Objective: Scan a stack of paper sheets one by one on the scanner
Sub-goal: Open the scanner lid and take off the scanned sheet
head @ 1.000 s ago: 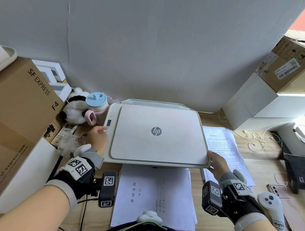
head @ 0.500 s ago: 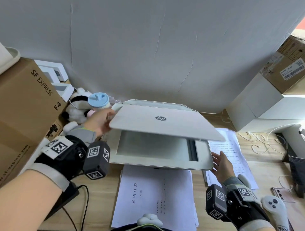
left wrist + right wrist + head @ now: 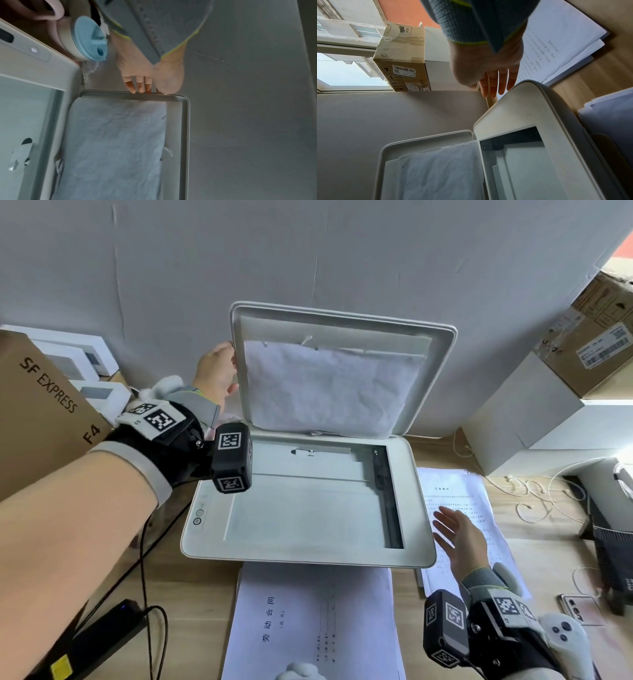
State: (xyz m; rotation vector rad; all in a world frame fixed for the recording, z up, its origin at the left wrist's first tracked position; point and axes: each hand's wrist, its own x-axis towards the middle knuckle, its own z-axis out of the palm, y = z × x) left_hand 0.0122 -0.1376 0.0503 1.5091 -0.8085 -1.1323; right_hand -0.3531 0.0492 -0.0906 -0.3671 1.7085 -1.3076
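Currently, status by item:
Scanner: white flatbed scanner (image 3: 308, 553) on the wooden tabletop (image 3: 191, 594), white hinged scanner lid (image 3: 442, 378) raised upright against the far wall, glass bed (image 3: 301, 515) exposed.
Lid lining: crumpled white sheet (image 3: 325, 388) covers the lid's inner face.
Left hand: left hand (image 3: 215, 371) at the lid's left edge, fingertips (image 3: 139, 86) touching the rim; fingers fairly straight, no grasp.
Right hand: right hand (image 3: 459, 539) spread wide, holding nothing, just right of the scanner over the printed sheets.
Paper, right: stack of white printed sheets (image 3: 479, 501) on the tabletop, right of the scanner.
Paper, near: second stack of white printed sheets (image 3: 315, 628) lies near the scanner's front edge.
Left side: brown cardboard box (image 3: 41, 412); blue-lidded cup (image 3: 89, 39) beside the scanner's far left corner.
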